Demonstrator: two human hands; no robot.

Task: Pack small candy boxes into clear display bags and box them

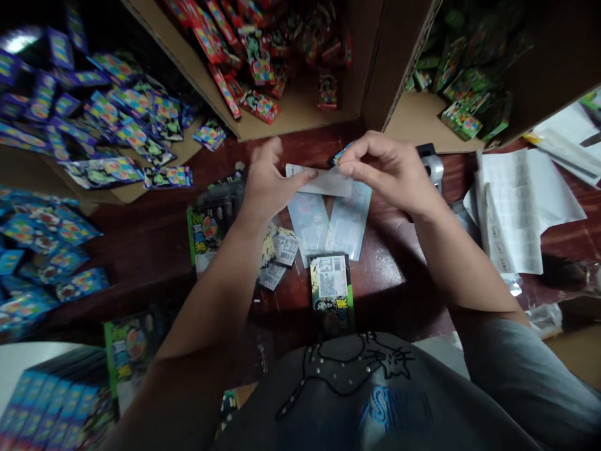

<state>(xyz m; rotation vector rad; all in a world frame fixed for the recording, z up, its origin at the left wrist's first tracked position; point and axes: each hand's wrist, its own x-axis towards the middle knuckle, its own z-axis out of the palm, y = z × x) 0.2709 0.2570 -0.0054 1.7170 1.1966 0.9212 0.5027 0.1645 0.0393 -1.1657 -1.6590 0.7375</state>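
Over a dark red table (154,244), both my hands hold a clear plastic sleeve (323,181) by its top flap. My left hand (267,181) pinches the flap's left end. My right hand (389,169) pinches its right end, with a small colourful packet (342,152) showing between the fingers. Two more clear sleeves (328,222) hang or lie just below the flap. A green-edged pack with a barcode label (331,288) lies on the table below them, close to my chest.
Cardboard boxes hold small packets: blue ones (117,119) at left, red ones (253,50) at centre, green ones (460,106) at right. Loose blue packets (42,250) lie far left. White label sheets (511,207) lie at right, a tape dispenser (432,164) behind my right hand.
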